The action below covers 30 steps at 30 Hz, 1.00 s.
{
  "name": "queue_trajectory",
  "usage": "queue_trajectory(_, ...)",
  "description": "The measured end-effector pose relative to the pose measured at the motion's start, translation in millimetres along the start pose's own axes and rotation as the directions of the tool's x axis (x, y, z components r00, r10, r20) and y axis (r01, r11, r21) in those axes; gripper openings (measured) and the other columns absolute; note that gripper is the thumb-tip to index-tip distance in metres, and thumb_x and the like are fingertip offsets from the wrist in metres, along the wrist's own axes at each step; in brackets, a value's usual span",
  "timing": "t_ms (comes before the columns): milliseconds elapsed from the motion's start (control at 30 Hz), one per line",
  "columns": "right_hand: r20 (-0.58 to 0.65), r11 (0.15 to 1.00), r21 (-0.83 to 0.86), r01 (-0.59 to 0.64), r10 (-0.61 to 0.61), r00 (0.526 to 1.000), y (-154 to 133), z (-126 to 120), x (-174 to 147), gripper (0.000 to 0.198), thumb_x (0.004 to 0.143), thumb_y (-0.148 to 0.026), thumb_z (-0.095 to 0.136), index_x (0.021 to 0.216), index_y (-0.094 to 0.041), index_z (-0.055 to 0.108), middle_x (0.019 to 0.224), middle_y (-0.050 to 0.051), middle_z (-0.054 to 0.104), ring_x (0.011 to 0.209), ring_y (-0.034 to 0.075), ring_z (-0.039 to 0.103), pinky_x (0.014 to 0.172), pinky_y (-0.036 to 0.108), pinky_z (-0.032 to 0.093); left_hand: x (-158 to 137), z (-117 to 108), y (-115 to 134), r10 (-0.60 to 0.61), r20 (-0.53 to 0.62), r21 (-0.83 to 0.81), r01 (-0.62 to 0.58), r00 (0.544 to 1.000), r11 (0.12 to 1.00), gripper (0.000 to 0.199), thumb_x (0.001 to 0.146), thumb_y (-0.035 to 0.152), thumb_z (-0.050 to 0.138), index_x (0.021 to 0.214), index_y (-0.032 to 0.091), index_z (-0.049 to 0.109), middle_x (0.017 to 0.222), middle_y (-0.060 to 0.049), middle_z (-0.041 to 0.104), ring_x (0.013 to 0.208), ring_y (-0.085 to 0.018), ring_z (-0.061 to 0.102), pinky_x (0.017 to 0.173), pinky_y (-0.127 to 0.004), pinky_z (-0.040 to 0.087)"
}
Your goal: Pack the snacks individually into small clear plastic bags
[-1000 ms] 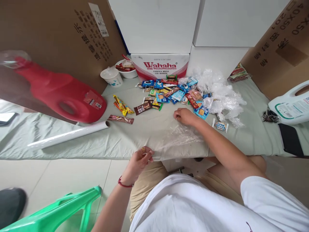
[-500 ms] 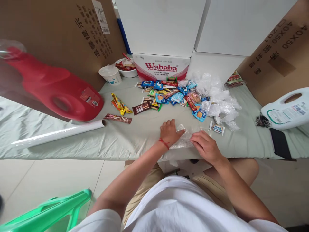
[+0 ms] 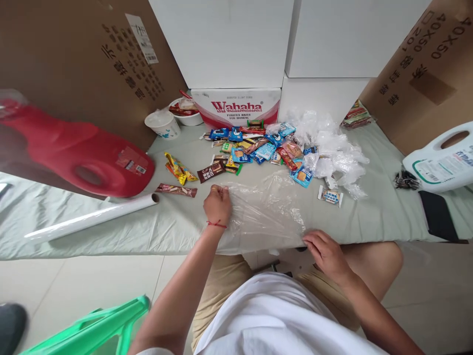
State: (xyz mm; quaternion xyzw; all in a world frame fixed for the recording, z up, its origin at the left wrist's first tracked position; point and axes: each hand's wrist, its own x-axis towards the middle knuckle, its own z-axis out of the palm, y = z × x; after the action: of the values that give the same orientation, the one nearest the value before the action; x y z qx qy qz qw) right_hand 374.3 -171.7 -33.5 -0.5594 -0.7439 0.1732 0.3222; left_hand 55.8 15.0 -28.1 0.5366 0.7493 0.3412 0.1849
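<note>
A clear plastic bag point(image 3: 264, 209) lies stretched flat on the cloth-covered table point(image 3: 177, 224) between my hands. My left hand point(image 3: 217, 206), with a red string at the wrist, is closed on the bag's left edge. At the lower right corner, the fingers of my right hand point(image 3: 325, 252) pinch the plastic near the table's front edge. Beyond the bag sits a pile of wrapped snacks point(image 3: 258, 148) in blue, red, brown and yellow. A cocoa snack packet point(image 3: 211, 171) is just above my left hand. One small wrapped snack point(image 3: 330, 196) lies apart on the right.
Crumpled clear plastic bags point(image 3: 328, 143) are heaped behind on the right. On the left are a red jug point(image 3: 92, 158), a film roll point(image 3: 92, 217) and a paper cup point(image 3: 162, 124). A white bottle point(image 3: 441, 162) and black phone point(image 3: 438, 215) lie right. White boxes point(image 3: 236, 44) stand behind.
My hands have moved apart, the left one leftward and the right one toward the front edge. The bunched plastic bag is now spread wide between them. The camera view has shifted slightly.
</note>
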Motion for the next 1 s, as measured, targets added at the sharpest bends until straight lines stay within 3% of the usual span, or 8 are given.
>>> queue_trajectory(100, 0.100, 0.996, 0.076, -0.046, 0.038, 0.994, -8, -12, 16, 0.017, 0.100, -0.029, 0.058, 0.104, -0.031, 0.075, 0.106, 0.007, 0.074, 0.086, 0.023, 0.073, 0.070, 0.036, 0.061, -7, -14, -9, 0.049, -0.125, 0.007, -0.048, 0.991, 0.999, 0.020, 0.089, 0.037, 0.060, 0.103, 0.023, 0.058, 0.096, -0.010, 0.063, 0.096, -0.030, 0.062, 0.089, -0.042, 0.046)
queue_trajectory(200, 0.038, 0.988, 0.123, -0.091, 0.087, 0.996, -15, -34, 47, 0.017, 0.100, -0.037, 0.060, 0.096, -0.028, 0.074, 0.102, 0.007, 0.073, 0.082, 0.022, 0.070, 0.070, 0.035, 0.057, -19, -21, -10, 0.313, -0.208, 0.055, -0.309, 0.927, 0.950, 0.025, 0.090, 0.031, 0.059, 0.112, 0.020, 0.062, 0.118, -0.017, 0.062, 0.119, -0.035, 0.055, 0.108, -0.051, 0.039)
queue_trajectory(333, -0.315, 0.986, -0.039, -0.164, 0.143, 0.938, -6, -35, 128, 0.028, 0.103, -0.042, 0.054, 0.087, -0.024, 0.069, 0.080, 0.006, 0.064, 0.077, 0.024, 0.059, 0.079, 0.040, 0.050, -36, -15, -4, 0.607, 0.177, 0.109, -0.629, 0.775, 0.770, 0.021, 0.091, 0.020, 0.054, 0.103, 0.023, 0.070, 0.106, -0.014, 0.070, 0.114, -0.034, 0.058, 0.105, -0.053, 0.038)
queue_trajectory(400, -0.321, 0.986, -0.068, -0.155, 0.126, 0.939, 3, -15, 175, 0.027, 0.103, -0.040, 0.053, 0.093, -0.021, 0.070, 0.090, 0.011, 0.068, 0.089, 0.027, 0.060, 0.089, 0.044, 0.048, -46, -7, -2, 0.631, 0.359, 0.113, -0.703, 0.688, 0.703, 0.024, 0.091, 0.017, 0.053, 0.104, 0.022, 0.072, 0.107, -0.014, 0.071, 0.114, -0.034, 0.060, 0.099, -0.051, 0.041)
queue_trajectory(500, -0.088, 0.980, -0.199, 0.015, -0.033, 0.996, 6, 26, 232, 0.022, 0.098, -0.035, 0.063, 0.110, -0.020, 0.073, 0.113, 0.016, 0.070, 0.114, 0.034, 0.055, 0.103, 0.049, 0.042, -61, 3, -4, 0.637, 0.456, 0.127, -0.754, 0.622, 0.645, 0.029, 0.095, 0.016, 0.051, 0.114, 0.021, 0.072, 0.119, -0.016, 0.072, 0.122, -0.034, 0.060, 0.100, -0.049, 0.043)
queue_trajectory(667, 0.422, 0.978, -0.134, 0.158, -0.087, 0.902, -1, 65, 272, 0.006, 0.083, -0.017, 0.075, 0.089, -0.018, 0.076, 0.089, 0.011, 0.074, 0.105, 0.030, 0.060, 0.094, 0.040, 0.043, -70, 1, -14, 0.632, 0.444, 0.099, -0.736, 0.635, 0.670, 0.038, 0.099, 0.018, 0.048, 0.131, 0.019, 0.068, 0.143, -0.017, 0.065, 0.139, -0.034, 0.054, 0.114, -0.052, 0.038)
queue_trajectory(900, 0.232, 0.958, 0.284, -0.051, -0.017, 0.973, 32, 49, 285, 0.024, 0.091, -0.040, 0.065, 0.090, -0.018, 0.071, 0.079, 0.001, 0.068, 0.073, 0.015, 0.058, 0.069, 0.025, 0.041, -71, -7, -14, 0.564, 0.369, 0.016, -0.611, 0.739, 0.791, 0.045, 0.104, 0.030, 0.045, 0.147, 0.024, 0.058, 0.163, -0.016, 0.048, 0.153, -0.034, 0.043, 0.127, -0.062, 0.016)
queue_trajectory(1000, 0.193, 0.981, 0.174, -0.081, 0.046, 0.980, 39, 54, 280, 0.022, 0.091, -0.037, 0.064, 0.086, -0.017, 0.070, 0.072, 0.000, 0.064, 0.067, 0.015, 0.054, 0.065, 0.025, 0.038, -70, -7, -13, 0.561, 0.333, 0.007, -0.597, 0.758, 0.802, 0.046, 0.103, 0.031, 0.047, 0.146, 0.022, 0.058, 0.163, -0.017, 0.047, 0.153, -0.036, 0.042, 0.128, -0.064, 0.013)
